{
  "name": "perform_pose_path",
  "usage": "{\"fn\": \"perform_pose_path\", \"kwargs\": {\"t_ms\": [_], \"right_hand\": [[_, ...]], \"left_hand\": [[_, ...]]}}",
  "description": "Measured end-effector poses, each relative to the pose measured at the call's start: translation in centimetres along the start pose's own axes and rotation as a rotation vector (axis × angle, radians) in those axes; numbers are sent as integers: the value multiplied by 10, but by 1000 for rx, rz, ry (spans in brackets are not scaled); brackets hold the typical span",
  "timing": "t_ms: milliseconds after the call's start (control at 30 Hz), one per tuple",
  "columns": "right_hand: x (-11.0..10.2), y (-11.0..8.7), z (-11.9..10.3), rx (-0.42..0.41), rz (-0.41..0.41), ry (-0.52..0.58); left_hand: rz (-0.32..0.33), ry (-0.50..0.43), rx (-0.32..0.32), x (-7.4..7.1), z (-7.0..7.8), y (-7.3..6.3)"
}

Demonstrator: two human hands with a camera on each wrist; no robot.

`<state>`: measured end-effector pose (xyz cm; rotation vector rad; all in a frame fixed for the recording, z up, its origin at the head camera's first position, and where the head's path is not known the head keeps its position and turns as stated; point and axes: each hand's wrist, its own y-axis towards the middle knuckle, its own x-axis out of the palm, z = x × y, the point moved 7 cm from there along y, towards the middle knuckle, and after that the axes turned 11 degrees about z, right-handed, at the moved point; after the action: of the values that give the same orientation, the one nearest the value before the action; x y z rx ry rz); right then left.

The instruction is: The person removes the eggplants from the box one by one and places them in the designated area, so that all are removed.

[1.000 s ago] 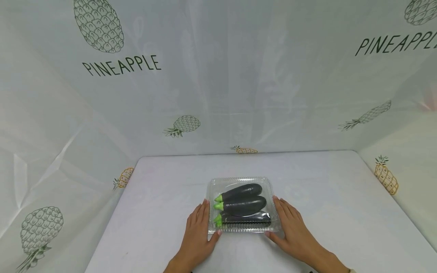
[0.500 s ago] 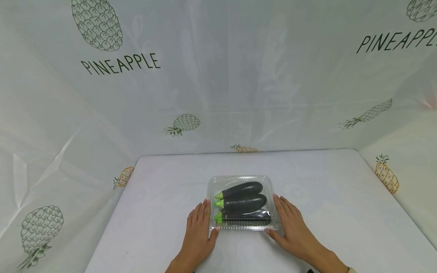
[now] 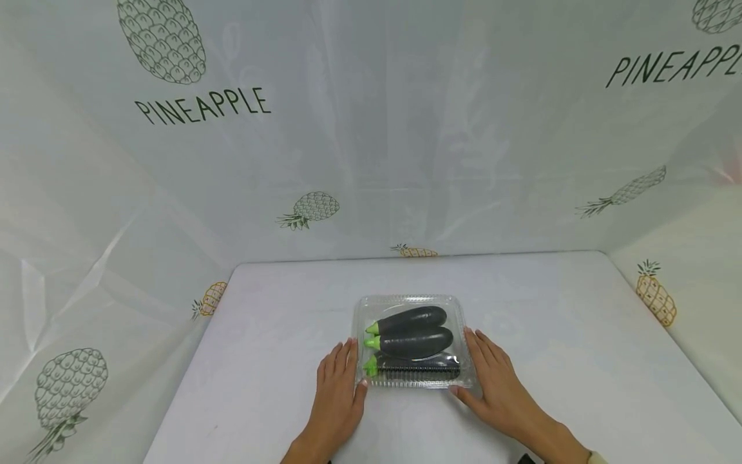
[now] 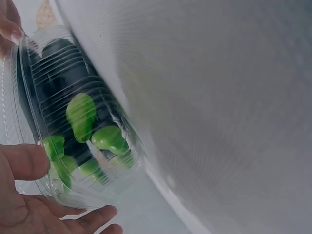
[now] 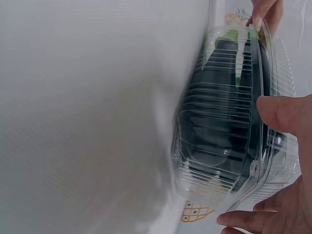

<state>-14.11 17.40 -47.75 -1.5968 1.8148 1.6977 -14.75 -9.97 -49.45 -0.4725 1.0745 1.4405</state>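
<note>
Far left first: a pale, glossy sheet [image 3: 116,200] printed with pineapples, running down beside the white, round-cornered counter [image 3: 243,386]. Next along, my left hand [image 3: 335,399], fingers stretched forward and laid against the left side of the clear, ribbed plastic box [image 3: 408,299], thumb touching its near-left corner. Nothing curled round it here, just contact

Now the middle, and here's the box itself, resting on the counter squarely between my two hands, its lid down over the contents; whether it's latched I can't tell. Inside, three glossy, dark purple-black eggplants [image 3: 416,343] lie side by side, long axes running roughly left to right, green stem ends all towards my left fingers, rounded ends towards my right. The farthest one tilts a little, its rounded end angled away from me

And on the right, my right hand [image 3: 501,393], fingers extended too, tips on the box's right wall, thumb at the near-right corner, again with no curl round it. So the relation that counts: box to the right of my left fingers, to the left of my right ones, neither hand nearer, both touching, and the far edge lying beyond both sets of fingertips
</note>
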Motion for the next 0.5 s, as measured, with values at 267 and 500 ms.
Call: {"fn": "perform_pose_path", "kwargs": {"t_ms": [267,500], "right_hand": [[-1,1,0,-2,11,0],[-2,1,-1,0,16,-2]], "left_hand": [[13,-26,-14,-2,2,2],[64,115,72,-6,7,3]]}}
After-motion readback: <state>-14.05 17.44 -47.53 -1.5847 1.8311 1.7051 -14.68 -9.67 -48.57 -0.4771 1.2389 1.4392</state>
